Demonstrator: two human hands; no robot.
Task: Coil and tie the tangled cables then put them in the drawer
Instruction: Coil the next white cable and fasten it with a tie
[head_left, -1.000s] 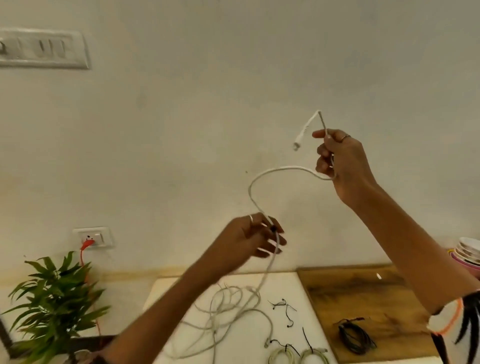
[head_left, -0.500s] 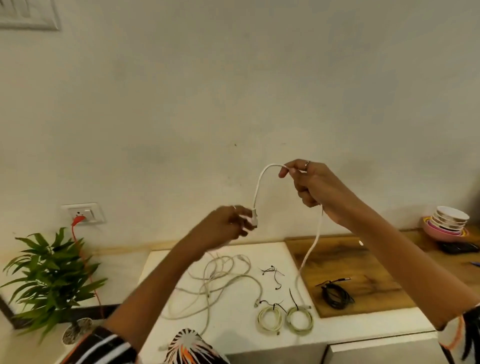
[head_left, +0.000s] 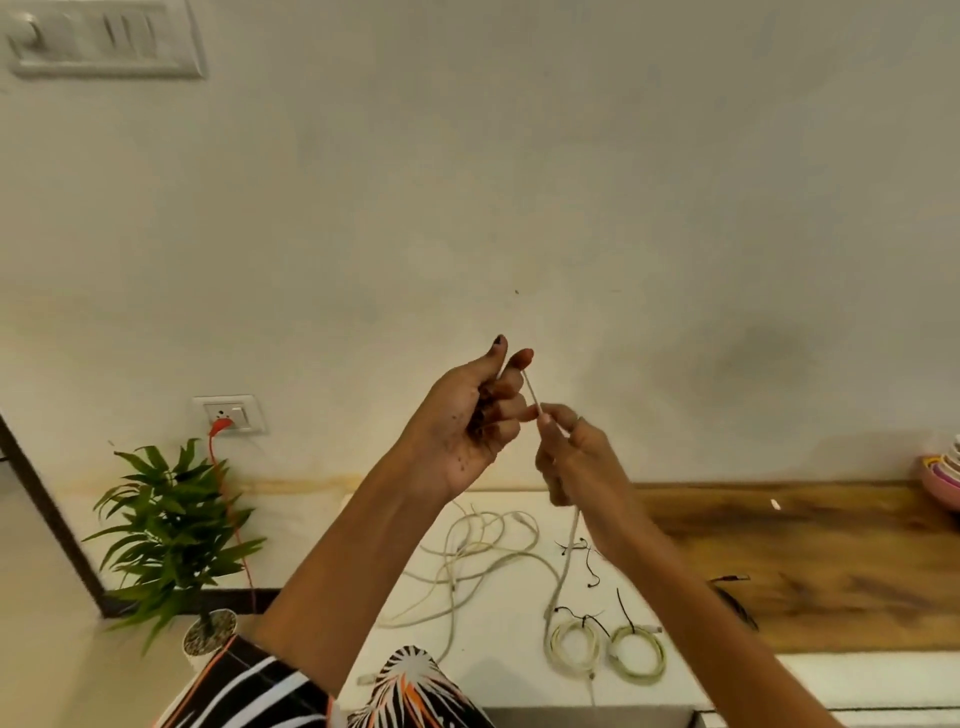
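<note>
White counter (head_left: 498, 670) across lower centre of frame; wooden top (head_left: 810, 561) adjoining at lower right. Potted plant (head_left: 171, 525) at lower left, wall socket (head_left: 231, 414) above it.

Tangled cables (head_left: 483, 556) spread loose on the counter, lower centre, uncoiled. Two coiled cables (head_left: 608, 647) lying side by side just right of the tangle, each bound with a black tie. Spare black ties (head_left: 584, 561) scattered near them. Drawer not identifiable in view.

Left hand (head_left: 467, 426) raised at centre frame, thumb and forefinger pinching the end of a white cable (head_left: 567, 551), other fingers loosely curled. Right hand (head_left: 576, 457) just beside it, fingers closed round the same cable lower down; remainder hanging slack to the counter.

Assessment: cable light, thin and limp, smooth-jacketed, likely to slide through a loose hold and spring out of loops. Best held near the plug end as anchor, with loops gathered in the other hand and the bundle pinched at the crossing before tying.
</note>
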